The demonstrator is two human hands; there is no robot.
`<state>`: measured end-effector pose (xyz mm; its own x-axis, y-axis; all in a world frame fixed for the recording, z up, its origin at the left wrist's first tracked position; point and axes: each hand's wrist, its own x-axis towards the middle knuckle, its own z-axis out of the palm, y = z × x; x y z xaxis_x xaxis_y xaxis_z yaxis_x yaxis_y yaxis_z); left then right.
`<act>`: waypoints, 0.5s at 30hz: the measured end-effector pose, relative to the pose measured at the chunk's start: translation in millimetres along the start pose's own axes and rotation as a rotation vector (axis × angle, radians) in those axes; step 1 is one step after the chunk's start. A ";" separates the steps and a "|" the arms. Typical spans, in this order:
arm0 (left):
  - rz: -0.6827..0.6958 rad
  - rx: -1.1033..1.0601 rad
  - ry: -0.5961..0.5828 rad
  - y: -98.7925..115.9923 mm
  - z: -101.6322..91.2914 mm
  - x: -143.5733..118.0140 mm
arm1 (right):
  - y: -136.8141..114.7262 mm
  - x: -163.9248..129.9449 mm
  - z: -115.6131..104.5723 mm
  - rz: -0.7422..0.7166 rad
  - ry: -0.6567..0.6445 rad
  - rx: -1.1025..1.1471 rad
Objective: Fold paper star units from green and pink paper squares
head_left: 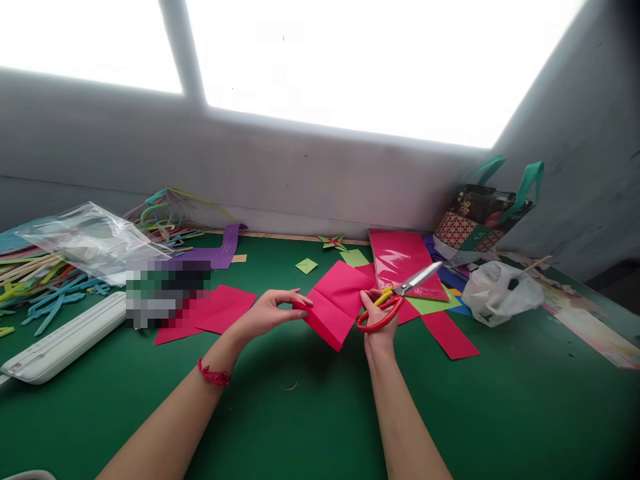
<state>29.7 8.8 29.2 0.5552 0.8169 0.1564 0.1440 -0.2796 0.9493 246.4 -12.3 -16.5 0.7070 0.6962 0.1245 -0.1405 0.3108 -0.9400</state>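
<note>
A folded pink paper (pixel 336 303) is held just above the green surface (pixel 310 413), pinched at its left edge by the left hand (pixel 273 312) so that it is kept taut and steady. Red-handled scissors (pixel 395 300) are gripped by the right hand (pixel 379 327), blades parted and angled away, while the paper's right edge is touched by the thumb for support.

Single head-worn view, looking forward and down from above onto a green table (pixel 310 427). Both forearms entering from the bottom edge, hands close to the lens at centre. Grey wall (pixel 300 173) and bright window (pixel 350 60) beyond, farther off.
</note>
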 end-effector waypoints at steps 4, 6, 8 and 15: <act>-0.116 -0.044 -0.088 -10.4 -5.8 1.8 | -10.8 -8.3 4.8 -0.096 -0.029 -0.089; -0.134 -0.081 -0.006 -21.0 -3.3 5.8 | -14.3 -12.9 8.1 -0.080 -0.093 -0.105; -0.141 -0.088 0.188 -32.2 1.6 10.5 | -16.5 -17.1 11.5 -0.056 -0.147 -0.083; -0.168 -0.342 0.104 -37.6 24.4 12.9 | -13.1 -24.4 19.0 0.020 -0.204 -0.026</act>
<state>51.5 17.6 -11.1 0.4586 0.8886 0.0012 -0.0652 0.0323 0.9973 217.8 -21.1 -1.2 0.5485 0.8197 0.1652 -0.1331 0.2807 -0.9505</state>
